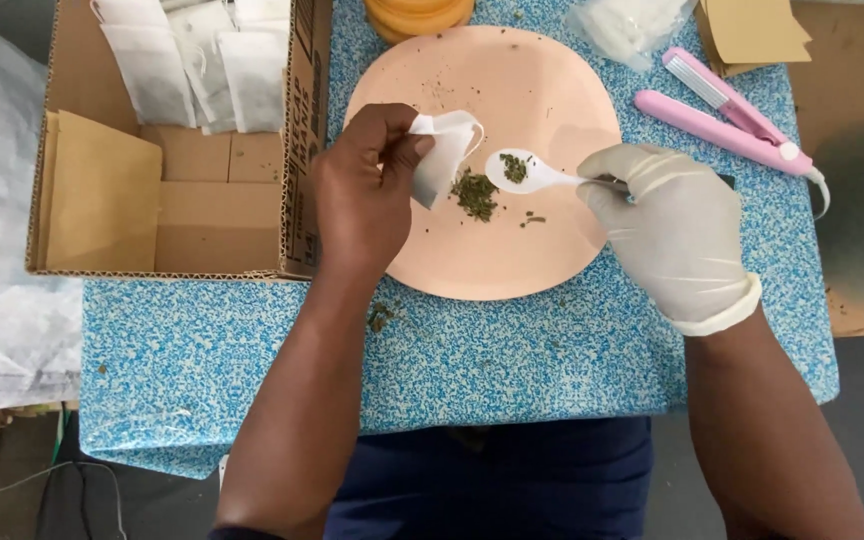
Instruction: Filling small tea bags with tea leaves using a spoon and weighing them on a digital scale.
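My left hand (364, 185) is bare and pinches a small white paper tea bag (444, 152) held open over a round peach plate (542, 90). My right hand (674, 228), in a white glove, grips the handle of a white plastic spoon (524, 172). The spoon's bowl carries a little dried green herb and hovers just right of the bag's mouth. A small heap of the same dried herb (475, 194) lies on the plate beneath the bag and spoon.
A cardboard box (192, 215) at left holds several filled white bags and a brown paper pouch (102, 190). A pink handheld sealer (727, 115) lies at right. An orange container (417, 15), a clear plastic bag (627, 25) and brown pouches (747, 30) sit at the back of the blue speckled table (512, 355).
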